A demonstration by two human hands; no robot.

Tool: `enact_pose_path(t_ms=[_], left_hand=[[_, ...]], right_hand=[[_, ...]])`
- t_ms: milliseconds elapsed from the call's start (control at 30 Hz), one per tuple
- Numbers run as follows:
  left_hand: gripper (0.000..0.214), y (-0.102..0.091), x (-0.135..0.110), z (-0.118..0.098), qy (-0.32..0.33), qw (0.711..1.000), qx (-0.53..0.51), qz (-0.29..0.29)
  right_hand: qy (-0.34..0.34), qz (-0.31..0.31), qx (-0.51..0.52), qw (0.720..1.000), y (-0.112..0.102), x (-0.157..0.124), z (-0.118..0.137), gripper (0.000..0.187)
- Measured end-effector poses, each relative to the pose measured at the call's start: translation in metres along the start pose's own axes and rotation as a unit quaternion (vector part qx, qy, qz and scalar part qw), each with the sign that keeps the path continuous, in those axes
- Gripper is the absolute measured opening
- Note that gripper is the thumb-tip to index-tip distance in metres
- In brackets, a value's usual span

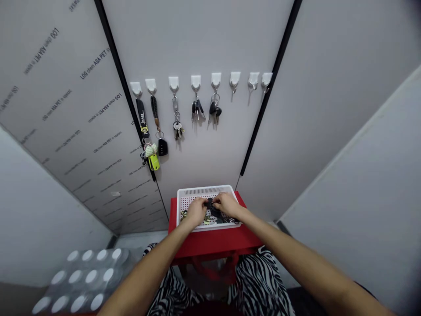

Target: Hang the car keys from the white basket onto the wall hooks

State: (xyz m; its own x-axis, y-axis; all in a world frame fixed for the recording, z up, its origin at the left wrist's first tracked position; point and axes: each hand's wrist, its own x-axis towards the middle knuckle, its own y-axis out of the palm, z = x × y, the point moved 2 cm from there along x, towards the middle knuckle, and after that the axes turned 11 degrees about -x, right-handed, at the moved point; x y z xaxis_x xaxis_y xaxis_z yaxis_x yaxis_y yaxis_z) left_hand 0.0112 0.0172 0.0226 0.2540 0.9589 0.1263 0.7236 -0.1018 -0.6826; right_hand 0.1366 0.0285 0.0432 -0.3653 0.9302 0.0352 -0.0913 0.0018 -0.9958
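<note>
Both hands are inside a white perforated plastic basket (204,190) on a red table. My left hand (196,212) has its thumb and fingers pinched on the left side of some small black keys (209,203). From the other side, my right hand (226,204) pinches the same dark bunch; the fingers partly cover it, so its exact shape is unclear. Below the hands lie more black keys (216,213) and brass-coloured keys (206,218) on the basket floor.
White adhesive hooks (234,79) run along the wall. Several carry keys, including a black car key (162,147), a lime-green key fob (153,162) and a silver bunch (178,128). The red table (213,242) stands before my knees. Capped bottles (92,276) stand lower left.
</note>
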Motion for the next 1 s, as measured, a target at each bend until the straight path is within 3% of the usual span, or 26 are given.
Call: enact_pose_path(t_ms=[233,367,533,633,733,833,1000], left_hand=[[0.029,-0.001,0.0,-0.001,0.025,1.0,0.002,-0.001],[0.033,-0.007,0.003,-0.008,0.07,0.996,-0.052,-0.007],[0.032,-0.019,0.018,-0.025,0.086,0.969,-0.23,0.003],[0.032,-0.03,0.03,-0.044,0.075,0.944,-0.322,0.009],[0.032,-0.048,0.042,-0.071,0.086,0.926,-0.368,-0.006],[0.032,-0.071,0.054,-0.107,0.116,0.915,-0.387,-0.027],[0.034,-0.107,0.084,-0.158,0.188,0.89,-0.404,-0.093]], right_hand=[[0.005,-0.01,0.03,0.999,0.002,0.003,0.001,0.016],[0.009,-0.058,0.092,0.994,-0.014,0.001,0.002,0.017],[0.041,-0.13,0.193,0.972,-0.054,-0.002,0.003,0.016],[0.068,-0.147,0.307,0.938,-0.078,0.001,-0.003,0.012],[0.092,-0.151,0.433,0.884,-0.106,0.005,-0.011,0.008],[0.096,-0.195,0.503,0.836,-0.145,0.01,-0.017,0.005],[0.087,-0.282,0.527,0.797,-0.214,0.026,-0.019,0.004]])
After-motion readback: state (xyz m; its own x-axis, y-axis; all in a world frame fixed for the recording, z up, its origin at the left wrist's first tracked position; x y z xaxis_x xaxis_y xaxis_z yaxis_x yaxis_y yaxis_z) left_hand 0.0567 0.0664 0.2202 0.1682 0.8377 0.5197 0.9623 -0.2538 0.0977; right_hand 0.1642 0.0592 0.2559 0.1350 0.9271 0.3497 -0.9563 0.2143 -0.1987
